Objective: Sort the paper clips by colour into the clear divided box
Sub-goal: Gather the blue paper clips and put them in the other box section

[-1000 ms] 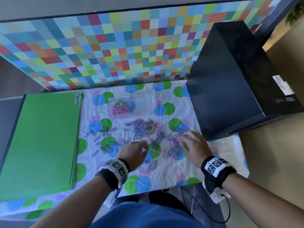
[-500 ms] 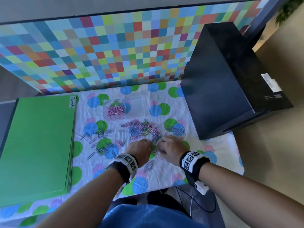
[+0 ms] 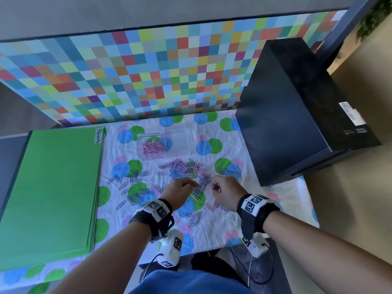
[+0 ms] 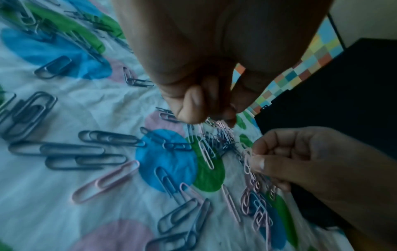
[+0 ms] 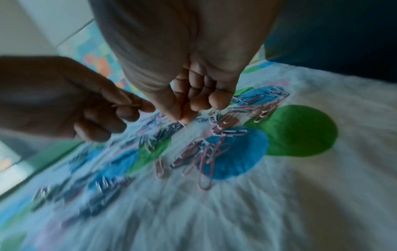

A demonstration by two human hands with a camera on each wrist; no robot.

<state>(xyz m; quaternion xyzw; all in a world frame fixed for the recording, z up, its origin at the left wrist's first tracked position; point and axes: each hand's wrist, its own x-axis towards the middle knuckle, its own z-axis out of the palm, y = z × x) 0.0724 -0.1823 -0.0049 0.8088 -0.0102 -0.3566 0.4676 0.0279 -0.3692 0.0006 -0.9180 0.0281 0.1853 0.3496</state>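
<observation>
A clear divided box (image 3: 176, 143) stands at the back of the spotted cloth, with pink clips (image 3: 152, 148) in its left compartment. A mixed pile of pink and blue-grey paper clips (image 3: 186, 168) lies just in front of it. My left hand (image 3: 196, 184) is at the pile's near edge and pinches a tangled clump of clips (image 4: 214, 129) between thumb and finger. My right hand (image 3: 214, 186), close beside it, is curled round a small bunch of pink clips (image 4: 249, 163); its thumb and forefinger (image 5: 187, 117) pinch one thin pink end.
Blue-grey clips (image 3: 131, 185) are spread to the left of my hands, and more clips (image 3: 194, 218) lie near the front edge. A stack of green folders (image 3: 53, 187) covers the left side. A tall black box (image 3: 297, 115) stands right. A chequered wall (image 3: 148, 71) closes the back.
My hands have come together from wider apart; the right hand moved left to the pile. Both now pinch clips, and the right hand has lifted a little with pink ones.
</observation>
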